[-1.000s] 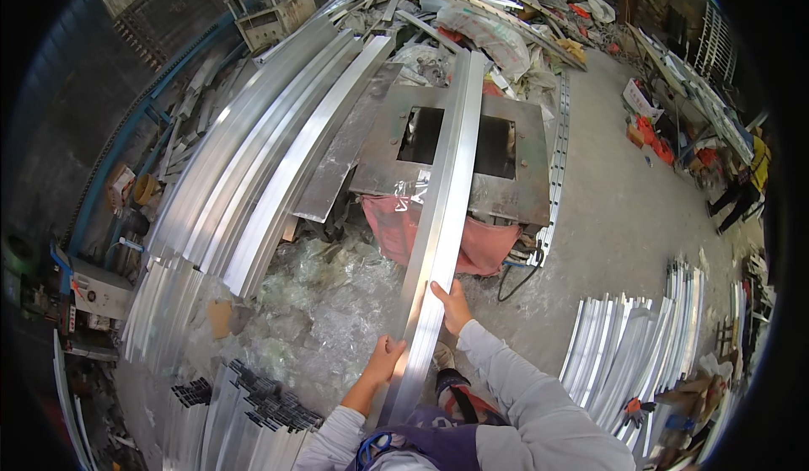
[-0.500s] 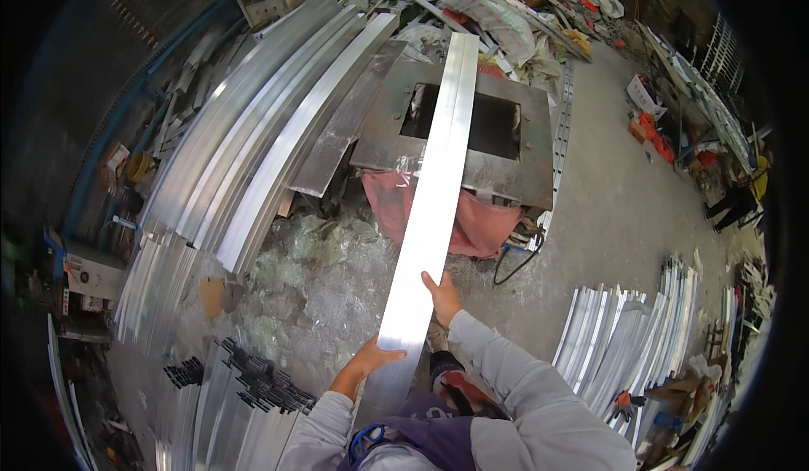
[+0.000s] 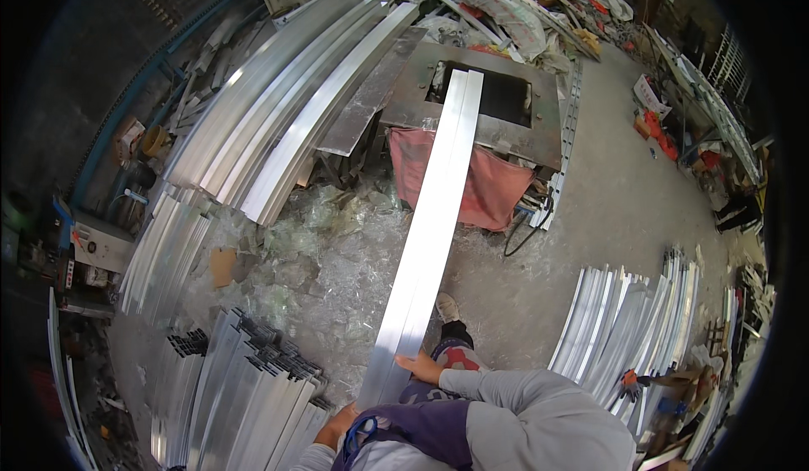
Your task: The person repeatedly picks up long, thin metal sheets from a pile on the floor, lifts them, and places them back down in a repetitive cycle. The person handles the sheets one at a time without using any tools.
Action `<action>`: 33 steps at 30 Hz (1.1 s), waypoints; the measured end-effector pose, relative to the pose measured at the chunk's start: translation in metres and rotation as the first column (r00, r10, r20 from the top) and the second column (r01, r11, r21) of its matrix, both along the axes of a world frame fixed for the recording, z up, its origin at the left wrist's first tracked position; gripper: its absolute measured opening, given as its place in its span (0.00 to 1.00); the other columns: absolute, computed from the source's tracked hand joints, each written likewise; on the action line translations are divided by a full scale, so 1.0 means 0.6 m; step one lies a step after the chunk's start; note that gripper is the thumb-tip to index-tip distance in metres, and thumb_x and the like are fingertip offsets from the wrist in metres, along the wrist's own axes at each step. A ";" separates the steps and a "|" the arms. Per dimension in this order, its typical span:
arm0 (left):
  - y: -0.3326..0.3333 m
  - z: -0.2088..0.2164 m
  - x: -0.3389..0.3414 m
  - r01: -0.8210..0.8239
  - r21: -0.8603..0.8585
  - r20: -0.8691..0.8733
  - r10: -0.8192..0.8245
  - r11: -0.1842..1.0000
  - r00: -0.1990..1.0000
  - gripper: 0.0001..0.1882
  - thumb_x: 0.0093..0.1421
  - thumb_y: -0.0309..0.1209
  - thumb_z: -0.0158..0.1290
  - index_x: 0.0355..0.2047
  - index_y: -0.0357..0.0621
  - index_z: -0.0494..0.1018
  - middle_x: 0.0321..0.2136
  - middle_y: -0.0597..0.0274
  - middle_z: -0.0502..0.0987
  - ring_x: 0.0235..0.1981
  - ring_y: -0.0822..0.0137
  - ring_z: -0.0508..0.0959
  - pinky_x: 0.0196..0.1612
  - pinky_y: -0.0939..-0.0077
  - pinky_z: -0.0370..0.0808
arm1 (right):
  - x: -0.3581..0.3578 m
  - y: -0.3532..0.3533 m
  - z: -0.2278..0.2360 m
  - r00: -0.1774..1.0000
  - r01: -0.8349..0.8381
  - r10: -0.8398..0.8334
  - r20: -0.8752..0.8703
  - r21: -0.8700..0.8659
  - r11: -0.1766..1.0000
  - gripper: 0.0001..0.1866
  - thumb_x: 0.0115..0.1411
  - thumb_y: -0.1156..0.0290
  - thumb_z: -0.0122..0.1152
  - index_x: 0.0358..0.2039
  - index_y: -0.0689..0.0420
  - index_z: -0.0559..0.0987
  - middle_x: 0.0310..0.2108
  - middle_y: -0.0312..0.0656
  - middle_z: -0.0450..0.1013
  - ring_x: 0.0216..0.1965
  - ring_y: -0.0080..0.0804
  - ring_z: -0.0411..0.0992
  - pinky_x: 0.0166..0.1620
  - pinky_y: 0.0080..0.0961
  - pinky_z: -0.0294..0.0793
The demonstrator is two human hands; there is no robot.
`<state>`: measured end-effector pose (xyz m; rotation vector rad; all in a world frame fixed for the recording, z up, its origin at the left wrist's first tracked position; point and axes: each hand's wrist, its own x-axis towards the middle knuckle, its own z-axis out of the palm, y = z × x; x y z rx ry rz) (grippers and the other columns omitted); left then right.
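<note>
A long, shiny aluminium profile with a lengthwise seam stretches away from my body. Its far end lies over the dark square opening of a metal-topped table, and its near end reaches my lap. My right hand grips the right edge, thumb on the upper face. Lower down, close to my waist, my left hand is at the left edge; its fingers are partly hidden by the profile and my clothing. A red cloth hangs from the table's front, partly behind the profile.
Long profiles lie stacked at the upper left. Bundled profiles stand at the lower left, and more at the right. Crumpled clear plastic film covers the floor left of me. Scrap is heaped beyond the table.
The profile has come back toward me, its far end moving from past the table's opening to over it. Both hands have drawn down and closer to my body.
</note>
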<state>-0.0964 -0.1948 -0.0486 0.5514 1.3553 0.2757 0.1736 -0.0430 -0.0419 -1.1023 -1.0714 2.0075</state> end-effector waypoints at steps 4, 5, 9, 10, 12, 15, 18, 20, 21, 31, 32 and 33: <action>0.103 0.139 0.050 0.233 0.136 -0.099 -0.221 0.963 0.970 0.36 0.50 0.40 0.69 0.55 0.36 0.70 0.45 0.56 0.80 0.45 0.69 0.78 0.50 0.74 0.73 | 0.023 0.037 0.031 0.999 0.038 -0.044 -0.008 -0.364 0.931 0.28 0.65 0.60 0.58 0.61 0.61 0.64 0.52 0.44 0.71 0.50 0.32 0.72 0.51 0.34 0.74; 0.114 0.135 0.058 0.210 0.173 -0.090 -0.196 0.962 0.976 0.37 0.49 0.40 0.69 0.55 0.36 0.69 0.45 0.56 0.80 0.45 0.68 0.78 0.51 0.73 0.73 | 0.024 0.058 0.054 0.997 0.072 -0.073 0.011 -0.360 0.930 0.28 0.65 0.60 0.57 0.60 0.62 0.64 0.52 0.44 0.71 0.50 0.32 0.72 0.51 0.34 0.73; 0.236 0.129 0.098 0.216 0.216 -0.094 -0.200 0.952 0.975 0.40 0.47 0.41 0.70 0.56 0.36 0.68 0.45 0.55 0.79 0.45 0.67 0.78 0.51 0.71 0.73 | 0.047 0.173 0.038 0.959 0.262 -0.243 0.147 -0.125 0.957 0.28 0.65 0.59 0.57 0.58 0.65 0.65 0.52 0.45 0.71 0.49 0.34 0.72 0.52 0.32 0.70; 0.291 0.140 0.115 0.239 0.198 -0.105 -0.222 0.951 0.970 0.40 0.47 0.41 0.70 0.57 0.36 0.67 0.46 0.55 0.79 0.44 0.66 0.78 0.51 0.70 0.73 | 0.062 0.208 0.026 0.930 0.323 -0.300 0.210 -0.084 0.942 0.30 0.64 0.57 0.59 0.56 0.67 0.65 0.49 0.48 0.72 0.46 0.36 0.73 0.49 0.32 0.72; 0.407 0.169 0.168 0.262 0.270 -0.102 -0.243 0.927 0.965 0.37 0.48 0.40 0.69 0.56 0.37 0.68 0.47 0.54 0.78 0.46 0.66 0.77 0.51 0.69 0.73 | 0.094 0.302 0.041 0.859 0.402 -0.404 0.315 0.075 0.913 0.31 0.62 0.55 0.61 0.54 0.68 0.66 0.46 0.52 0.73 0.45 0.39 0.73 0.48 0.34 0.71; 0.573 0.181 0.254 0.292 0.363 -0.111 -0.270 0.885 0.956 0.35 0.50 0.38 0.67 0.56 0.37 0.69 0.48 0.55 0.77 0.48 0.65 0.76 0.52 0.69 0.72 | 0.165 0.463 0.065 0.789 0.458 -0.501 0.357 0.204 0.865 0.32 0.62 0.58 0.61 0.57 0.68 0.63 0.49 0.56 0.70 0.51 0.45 0.70 0.54 0.37 0.67; 0.748 0.184 0.350 0.266 0.457 -0.108 -0.244 0.849 0.964 0.36 0.51 0.38 0.67 0.57 0.36 0.68 0.49 0.55 0.77 0.49 0.64 0.75 0.53 0.70 0.71 | 0.236 0.598 0.112 0.594 0.364 -0.661 0.459 0.580 0.729 0.33 0.59 0.65 0.62 0.59 0.67 0.60 0.54 0.61 0.65 0.57 0.52 0.64 0.59 0.41 0.61; 0.854 0.176 0.395 0.248 0.527 -0.097 -0.232 0.813 0.968 0.36 0.51 0.38 0.67 0.57 0.35 0.68 0.49 0.55 0.77 0.49 0.64 0.75 0.53 0.70 0.70 | 0.278 0.677 0.140 0.448 0.160 -0.733 0.512 0.761 0.629 0.33 0.58 0.68 0.62 0.60 0.66 0.60 0.55 0.61 0.64 0.59 0.54 0.61 0.61 0.45 0.58; 0.903 0.174 0.414 0.265 0.574 -0.133 -0.230 0.775 0.964 0.36 0.51 0.37 0.66 0.57 0.35 0.67 0.49 0.55 0.77 0.49 0.64 0.75 0.53 0.70 0.70 | 0.295 0.714 0.153 0.441 0.095 -0.766 0.468 0.824 0.559 0.33 0.58 0.68 0.61 0.60 0.66 0.60 0.55 0.61 0.63 0.59 0.55 0.60 0.62 0.46 0.57; 0.985 0.160 0.434 0.250 0.573 -0.088 -0.245 0.781 0.966 0.32 0.50 0.37 0.67 0.53 0.35 0.71 0.44 0.54 0.79 0.44 0.63 0.77 0.50 0.69 0.73 | 0.329 0.924 0.224 0.374 -0.584 -0.654 0.658 0.715 0.385 0.30 0.63 0.58 0.55 0.62 0.58 0.65 0.66 0.46 0.58 0.69 0.47 0.50 0.70 0.47 0.45; 0.958 0.172 0.432 0.262 0.542 -0.078 -0.262 0.799 0.962 0.31 0.50 0.37 0.67 0.52 0.35 0.72 0.44 0.54 0.79 0.44 0.63 0.78 0.50 0.69 0.73 | 0.338 0.923 0.210 0.328 -0.639 -0.660 0.676 0.673 0.372 0.31 0.64 0.52 0.52 0.63 0.55 0.64 0.67 0.44 0.57 0.70 0.45 0.48 0.70 0.46 0.44; 0.920 0.160 0.406 0.271 0.548 -0.097 -0.262 0.791 0.960 0.31 0.50 0.37 0.67 0.52 0.35 0.72 0.45 0.54 0.79 0.44 0.64 0.77 0.50 0.70 0.73 | 0.320 0.919 0.203 0.343 -0.672 -0.650 0.678 0.661 0.335 0.31 0.65 0.51 0.51 0.64 0.55 0.64 0.67 0.43 0.57 0.70 0.44 0.48 0.70 0.47 0.44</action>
